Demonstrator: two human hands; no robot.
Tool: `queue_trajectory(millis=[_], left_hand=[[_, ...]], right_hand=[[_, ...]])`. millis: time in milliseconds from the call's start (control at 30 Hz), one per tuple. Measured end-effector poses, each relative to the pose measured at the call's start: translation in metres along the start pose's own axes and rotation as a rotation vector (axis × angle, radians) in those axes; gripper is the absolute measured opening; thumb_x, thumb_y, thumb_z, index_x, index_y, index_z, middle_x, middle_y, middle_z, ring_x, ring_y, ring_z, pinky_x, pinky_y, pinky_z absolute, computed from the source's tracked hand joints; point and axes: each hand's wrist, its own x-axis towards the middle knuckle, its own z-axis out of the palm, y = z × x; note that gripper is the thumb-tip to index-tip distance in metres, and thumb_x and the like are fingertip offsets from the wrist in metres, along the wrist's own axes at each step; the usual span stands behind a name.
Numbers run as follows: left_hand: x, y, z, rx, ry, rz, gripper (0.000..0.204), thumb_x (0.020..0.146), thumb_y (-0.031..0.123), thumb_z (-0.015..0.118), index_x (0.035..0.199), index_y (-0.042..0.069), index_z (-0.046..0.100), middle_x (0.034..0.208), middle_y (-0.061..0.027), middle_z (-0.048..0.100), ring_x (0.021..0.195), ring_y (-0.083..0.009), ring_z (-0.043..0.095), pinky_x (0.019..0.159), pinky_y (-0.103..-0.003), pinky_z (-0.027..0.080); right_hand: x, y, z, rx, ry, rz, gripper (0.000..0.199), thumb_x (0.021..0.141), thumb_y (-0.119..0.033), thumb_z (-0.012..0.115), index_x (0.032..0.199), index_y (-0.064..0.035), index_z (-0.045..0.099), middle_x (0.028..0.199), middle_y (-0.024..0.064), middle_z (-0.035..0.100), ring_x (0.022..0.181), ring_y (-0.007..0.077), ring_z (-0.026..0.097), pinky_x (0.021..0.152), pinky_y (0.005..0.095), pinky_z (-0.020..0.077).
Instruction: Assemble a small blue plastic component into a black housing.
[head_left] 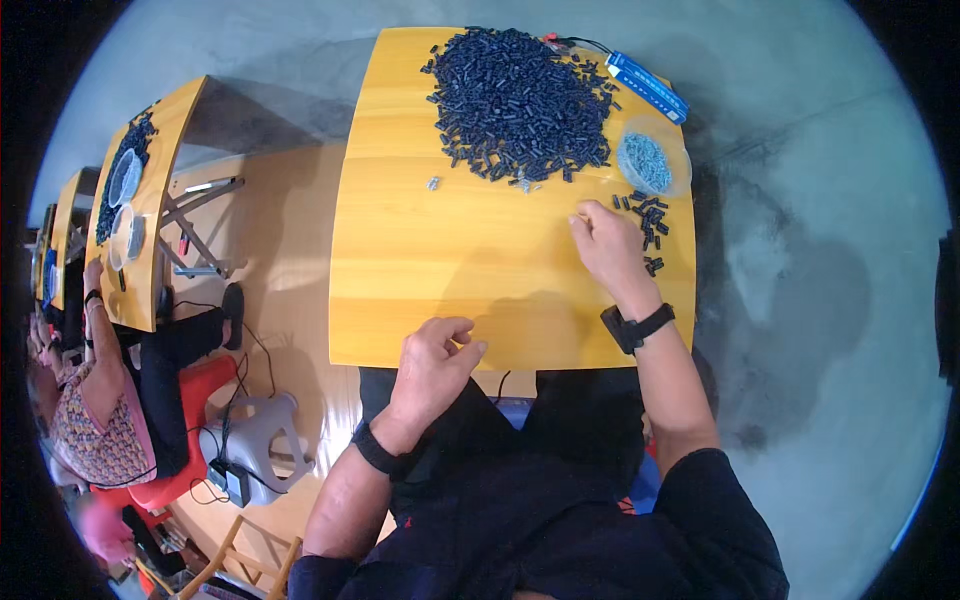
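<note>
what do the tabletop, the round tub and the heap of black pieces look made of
Tabletop: wood or wood-look laminate, smooth, faintly glossy; pale grain streaks show.
Round tub: probably thin plastic, clear to cloudy; the yellow shows through its wall.
Black pieces: likely moulded plastic, slightly shiny, given small highlights and uniform shapes; rubber isn't ruled out.

Heap of parts on the far half of a table, box at its far right corner, bowl just nearer, loose parts nearer again, right hand left of these, left hand at the near edge, second table far left.
</note>
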Motion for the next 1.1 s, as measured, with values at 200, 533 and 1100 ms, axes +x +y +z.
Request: queue_trajectory(millis=[200, 533, 1100], left_hand=[[0.002, -0.006, 0.001, -0.061, 0.007, -0.028, 0.03, 0.076, 0.012, 0.071, 0.1, -0.005, 0.066, 0.084, -0.0143, 0.065, 0.067, -0.0205, 0.061, 0.063, -0.032, 0.051], [0.003, -0.023, 0.004, -0.015, -0.007, -0.06, 0.029, 0.08, 0.011, 0.071, 0.102, -0.006, 0.065, 0.083, -0.0082, 0.066, 0.072, -0.0125, 0.06, 0.066, -0.026, 0.051], [0.002, -0.024, 0.004, -0.075, 0.005, -0.026, 0.029, 0.076, 0.01, 0.071, 0.099, -0.007, 0.066, 0.083, -0.0159, 0.065, 0.073, -0.0227, 0.063, 0.067, -0.032, 0.052]], right_hand=[[0.038, -0.012, 0.015, 0.091, 0.158, -0.326, 0.009, 0.083, -0.012, 0.058, 0.087, -0.0042, 0.062, 0.076, 0.0195, 0.062, 0.074, 0.0381, 0.061, 0.064, 0.0469, 0.0489], [0.059, 0.02, 0.014, -0.059, 0.103, -0.103, 0.01, 0.08, -0.006, 0.057, 0.087, -0.0054, 0.064, 0.079, 0.0194, 0.063, 0.076, 0.0385, 0.062, 0.067, 0.0489, 0.0486], [0.069, 0.0, 0.029, 0.032, 0.002, -0.262, 0.011, 0.083, -0.009, 0.057, 0.091, -0.0081, 0.065, 0.083, 0.0164, 0.061, 0.08, 0.038, 0.06, 0.07, 0.0478, 0.0487]])
